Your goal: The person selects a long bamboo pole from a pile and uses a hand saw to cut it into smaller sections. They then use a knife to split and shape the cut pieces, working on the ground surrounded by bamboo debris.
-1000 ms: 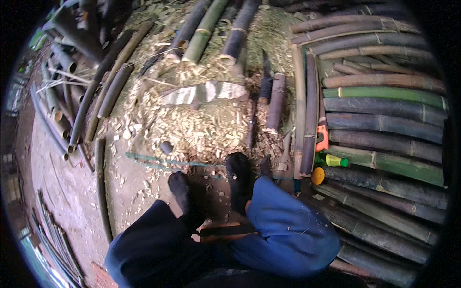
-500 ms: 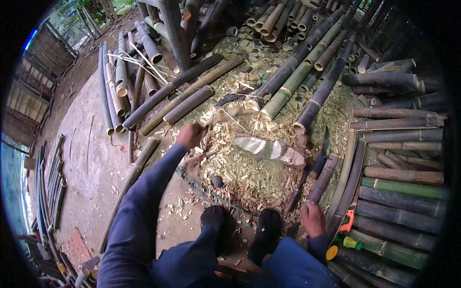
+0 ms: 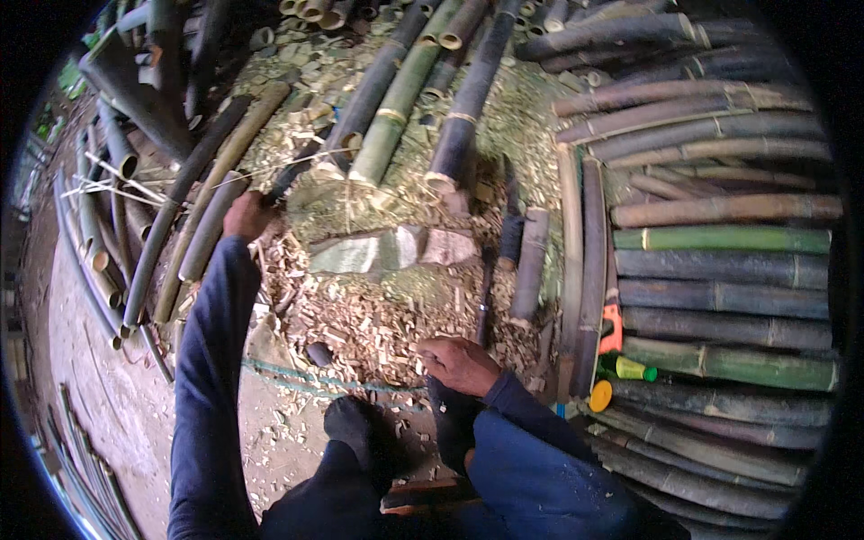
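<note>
My left hand [image 3: 247,216] is closed at the near end of a long dark object [image 3: 297,168] that lies on the wood chips; the fingers are partly hidden. Low over the chips before my right foot hovers my right hand [image 3: 459,364], its fingers curled in; what they hold, if anything, is hidden. Between and beyond the hands lies a flat stone-like block [image 3: 382,250]. To its right are a knife [image 3: 509,236] with a dark wrapped handle, a thin dark tool [image 3: 486,297] and a short bamboo piece [image 3: 529,270]. A small dark lump [image 3: 319,354] sits near my left foot.
Long bamboo poles [image 3: 391,117] point toward me from the back. Stacked bamboo [image 3: 729,270] fills the right side, with an orange saw handle [image 3: 610,328], a green-and-yellow bottle-like item [image 3: 634,369] and a yellow disc [image 3: 601,396] beside it. More poles [image 3: 184,207] lie left.
My view has swung right. My left hand has reached forward to the dark object. My right hand has moved left, from beside the short bamboo piece to over the chips.
</note>
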`<state>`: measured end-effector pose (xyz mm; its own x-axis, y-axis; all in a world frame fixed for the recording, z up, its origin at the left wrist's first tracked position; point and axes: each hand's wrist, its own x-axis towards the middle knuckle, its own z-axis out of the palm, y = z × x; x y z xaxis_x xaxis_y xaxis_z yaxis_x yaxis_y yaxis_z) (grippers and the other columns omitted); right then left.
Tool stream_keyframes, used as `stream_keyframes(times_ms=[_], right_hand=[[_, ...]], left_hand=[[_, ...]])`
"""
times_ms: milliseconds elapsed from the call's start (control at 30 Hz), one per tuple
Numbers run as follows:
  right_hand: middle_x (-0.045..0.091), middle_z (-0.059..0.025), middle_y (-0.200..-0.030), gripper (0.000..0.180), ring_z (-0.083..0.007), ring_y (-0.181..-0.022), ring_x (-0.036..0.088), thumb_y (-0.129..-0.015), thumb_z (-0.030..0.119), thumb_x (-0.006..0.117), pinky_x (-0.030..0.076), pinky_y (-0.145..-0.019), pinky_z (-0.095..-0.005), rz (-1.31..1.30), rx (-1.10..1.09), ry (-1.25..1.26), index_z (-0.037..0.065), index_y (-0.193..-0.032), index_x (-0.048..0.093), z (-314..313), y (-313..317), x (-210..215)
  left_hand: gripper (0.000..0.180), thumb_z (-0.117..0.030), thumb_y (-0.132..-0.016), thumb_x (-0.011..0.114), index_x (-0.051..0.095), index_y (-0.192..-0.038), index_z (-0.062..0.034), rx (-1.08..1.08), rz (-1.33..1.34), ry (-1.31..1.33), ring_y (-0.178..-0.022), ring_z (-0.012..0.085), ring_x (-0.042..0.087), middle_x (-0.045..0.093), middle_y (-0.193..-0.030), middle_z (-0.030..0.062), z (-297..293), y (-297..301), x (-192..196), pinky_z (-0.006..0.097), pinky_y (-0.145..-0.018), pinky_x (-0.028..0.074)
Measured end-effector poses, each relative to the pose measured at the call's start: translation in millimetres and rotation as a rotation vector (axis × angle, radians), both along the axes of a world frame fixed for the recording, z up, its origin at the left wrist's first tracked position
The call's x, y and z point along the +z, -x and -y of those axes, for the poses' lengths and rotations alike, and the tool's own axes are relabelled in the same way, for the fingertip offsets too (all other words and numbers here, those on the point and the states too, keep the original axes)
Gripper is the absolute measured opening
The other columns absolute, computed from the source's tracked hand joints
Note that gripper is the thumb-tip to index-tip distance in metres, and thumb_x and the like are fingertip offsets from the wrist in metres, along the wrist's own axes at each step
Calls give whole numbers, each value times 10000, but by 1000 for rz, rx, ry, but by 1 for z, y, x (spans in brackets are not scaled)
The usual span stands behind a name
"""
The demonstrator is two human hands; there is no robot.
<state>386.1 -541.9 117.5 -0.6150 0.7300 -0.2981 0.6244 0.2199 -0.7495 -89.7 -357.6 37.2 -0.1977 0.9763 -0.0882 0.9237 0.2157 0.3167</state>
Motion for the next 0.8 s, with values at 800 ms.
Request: stream_keyframes(times_ms=[800], right_hand=[[614,-63,-748,429,-188,-628,558,-978,433,648,476,-594,-391,-418,-1116,-85,8,-920,663,-69,-99,-40]], left_hand=[[314,-86,-917,688,614,-1212,-7,25,208,-555,-922,230,684,713,-1012,148,96,-12,158,372,-798,551]])
